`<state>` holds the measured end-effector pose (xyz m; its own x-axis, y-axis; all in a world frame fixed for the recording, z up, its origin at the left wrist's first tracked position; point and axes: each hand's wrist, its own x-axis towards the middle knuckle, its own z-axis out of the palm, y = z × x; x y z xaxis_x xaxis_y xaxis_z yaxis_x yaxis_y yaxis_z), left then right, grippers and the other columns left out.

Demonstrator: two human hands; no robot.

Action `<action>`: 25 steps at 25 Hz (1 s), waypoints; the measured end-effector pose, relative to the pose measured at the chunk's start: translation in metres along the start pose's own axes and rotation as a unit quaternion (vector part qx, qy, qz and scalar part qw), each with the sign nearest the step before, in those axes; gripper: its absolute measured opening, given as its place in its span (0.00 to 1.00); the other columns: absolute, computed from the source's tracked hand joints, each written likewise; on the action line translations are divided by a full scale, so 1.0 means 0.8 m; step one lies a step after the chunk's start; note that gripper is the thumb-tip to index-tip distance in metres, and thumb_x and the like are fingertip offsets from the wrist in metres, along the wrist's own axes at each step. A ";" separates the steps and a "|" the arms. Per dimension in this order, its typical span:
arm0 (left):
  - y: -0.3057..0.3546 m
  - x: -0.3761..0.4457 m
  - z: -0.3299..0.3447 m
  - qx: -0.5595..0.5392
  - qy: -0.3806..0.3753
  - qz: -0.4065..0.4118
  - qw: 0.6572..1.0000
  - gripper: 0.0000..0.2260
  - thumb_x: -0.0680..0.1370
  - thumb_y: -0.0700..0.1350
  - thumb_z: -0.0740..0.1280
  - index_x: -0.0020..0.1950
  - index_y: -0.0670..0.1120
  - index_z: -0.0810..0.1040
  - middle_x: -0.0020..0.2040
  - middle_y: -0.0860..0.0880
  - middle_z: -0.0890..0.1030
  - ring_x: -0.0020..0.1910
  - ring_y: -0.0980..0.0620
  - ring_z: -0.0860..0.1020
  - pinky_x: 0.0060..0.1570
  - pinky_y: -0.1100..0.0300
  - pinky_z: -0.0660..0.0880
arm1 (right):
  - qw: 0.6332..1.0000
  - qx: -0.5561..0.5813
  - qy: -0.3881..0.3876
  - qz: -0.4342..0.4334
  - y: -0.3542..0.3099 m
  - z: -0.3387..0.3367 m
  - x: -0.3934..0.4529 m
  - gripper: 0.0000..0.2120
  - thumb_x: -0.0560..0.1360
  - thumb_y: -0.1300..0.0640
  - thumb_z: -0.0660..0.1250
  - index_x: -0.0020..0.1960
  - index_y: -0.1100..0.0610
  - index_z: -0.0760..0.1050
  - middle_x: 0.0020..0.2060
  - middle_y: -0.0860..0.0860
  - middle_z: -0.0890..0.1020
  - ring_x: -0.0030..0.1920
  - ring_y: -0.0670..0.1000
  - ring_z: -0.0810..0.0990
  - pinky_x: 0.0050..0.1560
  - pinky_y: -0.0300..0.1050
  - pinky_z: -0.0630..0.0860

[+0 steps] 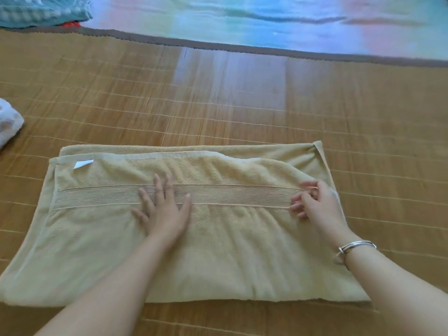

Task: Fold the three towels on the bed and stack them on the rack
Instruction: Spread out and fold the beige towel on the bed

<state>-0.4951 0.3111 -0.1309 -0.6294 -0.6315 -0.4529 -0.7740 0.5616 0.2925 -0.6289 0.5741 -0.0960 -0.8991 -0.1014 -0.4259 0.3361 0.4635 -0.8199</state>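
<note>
A beige towel [218, 251] lies folded over itself on the bamboo mat [218, 105], with a ribbed band across it and a white label near its far left corner. My left hand [162, 209] presses flat on the towel's middle, fingers spread. My right hand [315, 202] sits at the towel's right end, fingers loosely curled over the ribbed band; whether it pinches the cloth I cannot tell. A silver bangle is on that wrist. A teal towel [41, 10] lies bunched at the far left corner. A white patterned cloth [8, 122] shows at the left edge.
The bamboo mat covers the bed and ends in a brown border [242, 48] at the back. Beyond it is a pale sheet [266, 20]. Something red [70, 23] peeks from under the teal towel. No rack is in view.
</note>
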 end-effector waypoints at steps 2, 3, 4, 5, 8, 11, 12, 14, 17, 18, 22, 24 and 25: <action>0.078 -0.014 0.036 0.011 -0.027 0.054 0.998 0.34 0.78 0.66 0.49 0.77 0.56 0.35 0.76 0.55 0.31 0.74 0.40 0.31 0.68 0.32 0.36 | 0.994 -0.075 0.061 -0.055 0.015 -0.053 0.007 0.09 0.76 0.65 0.57 0.52 0.54 0.72 0.44 0.53 0.81 0.40 0.49 0.78 0.38 0.42 0.73; 0.112 -0.020 0.050 0.017 -0.040 0.066 0.997 0.36 0.77 0.68 0.48 0.77 0.54 0.34 0.76 0.55 0.30 0.74 0.40 0.30 0.68 0.33 0.36 | 0.988 -0.110 0.080 -0.069 0.020 -0.075 0.012 0.08 0.76 0.64 0.59 0.51 0.54 0.73 0.46 0.52 0.80 0.43 0.49 0.77 0.41 0.42 0.72; 0.140 -0.023 0.061 0.017 -0.051 0.065 0.996 0.39 0.76 0.69 0.48 0.77 0.52 0.34 0.76 0.53 0.30 0.74 0.40 0.29 0.68 0.33 0.35 | 0.984 -0.143 0.083 -0.069 0.027 -0.093 0.019 0.06 0.76 0.62 0.60 0.51 0.54 0.73 0.48 0.52 0.79 0.45 0.50 0.76 0.45 0.43 0.73; 0.163 -0.025 0.070 0.011 -0.061 0.057 0.996 0.42 0.75 0.71 0.48 0.77 0.49 0.33 0.76 0.51 0.29 0.73 0.40 0.29 0.68 0.33 0.34 | 0.982 -0.170 0.061 -0.051 0.033 -0.108 0.026 0.05 0.77 0.59 0.62 0.52 0.55 0.73 0.49 0.52 0.78 0.48 0.50 0.76 0.47 0.45 0.73; 0.187 -0.020 0.083 -0.001 -0.082 0.025 0.996 0.49 0.69 0.77 0.48 0.75 0.49 0.28 0.74 0.48 0.25 0.72 0.41 0.25 0.67 0.35 0.31 | 0.977 -0.195 -0.071 0.048 0.043 -0.123 0.037 0.11 0.78 0.48 0.62 0.52 0.55 0.75 0.46 0.50 0.79 0.45 0.51 0.79 0.47 0.50 0.77; 0.183 -0.020 0.085 0.004 -0.094 0.025 0.995 0.51 0.67 0.78 0.49 0.73 0.50 0.25 0.71 0.49 0.21 0.70 0.43 0.23 0.67 0.36 0.30 | 0.975 -0.177 -0.122 0.061 0.044 -0.115 0.037 0.18 0.76 0.43 0.63 0.49 0.58 0.78 0.37 0.50 0.79 0.32 0.50 0.76 0.36 0.45 0.75; 0.183 -0.020 0.086 0.005 -0.096 0.028 0.995 0.51 0.67 0.78 0.49 0.73 0.51 0.24 0.71 0.50 0.21 0.70 0.43 0.22 0.67 0.36 0.29 | 0.977 -0.163 -0.120 0.061 0.042 -0.113 0.036 0.17 0.76 0.43 0.64 0.48 0.58 0.78 0.36 0.50 0.79 0.30 0.50 0.76 0.33 0.45 0.75; 0.183 -0.020 0.088 0.007 -0.100 0.033 0.994 0.51 0.67 0.78 0.48 0.72 0.51 0.24 0.70 0.50 0.20 0.69 0.43 0.22 0.66 0.37 0.28 | 0.984 -0.139 -0.093 0.053 0.038 -0.108 0.037 0.16 0.75 0.45 0.66 0.49 0.58 0.77 0.38 0.51 0.81 0.31 0.51 0.77 0.32 0.44 0.77; 0.182 -0.020 0.087 0.003 -0.103 0.033 0.994 0.50 0.67 0.78 0.48 0.72 0.52 0.24 0.70 0.50 0.20 0.69 0.44 0.21 0.66 0.38 0.27 | 0.992 -0.048 -0.108 0.032 0.027 -0.103 0.037 0.07 0.76 0.52 0.67 0.52 0.52 0.76 0.43 0.45 0.81 0.40 0.43 0.79 0.40 0.38 0.74; 0.181 -0.018 0.087 -0.003 -0.104 0.033 0.994 0.49 0.67 0.77 0.47 0.72 0.52 0.24 0.71 0.51 0.20 0.69 0.44 0.22 0.66 0.38 0.27 | 0.992 -0.026 -0.120 -0.002 0.021 -0.099 0.034 0.05 0.76 0.56 0.67 0.51 0.49 0.76 0.44 0.44 0.81 0.43 0.41 0.79 0.44 0.37 0.74; 0.178 -0.010 0.089 -0.032 -0.107 0.033 0.993 0.42 0.71 0.74 0.43 0.73 0.55 0.26 0.72 0.53 0.22 0.70 0.46 0.22 0.66 0.38 0.27 | 0.935 -0.131 -0.122 -0.305 0.012 -0.090 0.016 0.13 0.71 0.71 0.61 0.43 0.56 0.77 0.61 0.43 0.78 0.64 0.40 0.72 0.65 0.37 0.67; 0.174 -0.006 0.091 -0.038 -0.099 0.030 0.994 0.36 0.76 0.68 0.45 0.73 0.56 0.27 0.73 0.53 0.23 0.71 0.47 0.24 0.68 0.37 0.28 | 0.894 -0.192 -0.161 -0.372 0.024 -0.085 0.005 0.13 0.68 0.72 0.62 0.37 0.55 0.77 0.68 0.42 0.71 0.70 0.39 0.64 0.69 0.36 0.61; 0.174 -0.005 0.094 -0.040 -0.100 0.034 0.994 0.36 0.77 0.66 0.47 0.73 0.56 0.27 0.72 0.53 0.23 0.71 0.47 0.24 0.68 0.38 0.28 | 0.903 -0.188 -0.174 -0.345 0.032 -0.087 -0.001 0.14 0.68 0.72 0.62 0.36 0.54 0.77 0.69 0.40 0.70 0.69 0.36 0.63 0.68 0.37 0.61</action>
<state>-0.5947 0.4318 -0.1514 -0.6602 -0.4699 -0.5860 -0.7382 0.5502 0.3904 -0.6391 0.6472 -0.0899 -0.6942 -0.7197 -0.0121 -0.4474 0.4446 -0.7760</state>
